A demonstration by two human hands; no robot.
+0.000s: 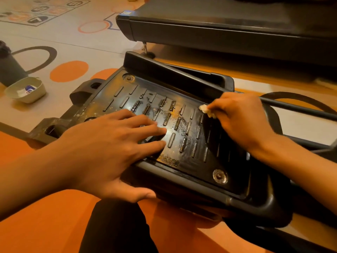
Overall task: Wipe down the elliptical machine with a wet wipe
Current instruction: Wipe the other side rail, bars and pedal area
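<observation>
My left hand [109, 148] lies flat on the pedal [189, 161], fingers straight and spread, thumb over its near edge, holding nothing. My right hand [240, 117] pinches a crumpled wipe [205, 109] in curled fingertips at the pedal's far right, by the raised rim. Wet streaks and grit mid-pedal. Small tray [39, 96] well left of the pedal.

My left hand [109, 148] lies flat, fingers [145, 119] spread, on the black ribbed plastic elliptical pedal [191, 161]. My right hand [240, 119] pinches a small crumpled white wet wipe [204, 108] against the pedal's far edge. Speckled residue [168, 160] marks the pedal surface. A pale oval tub [34, 98] sits well apart.
</observation>
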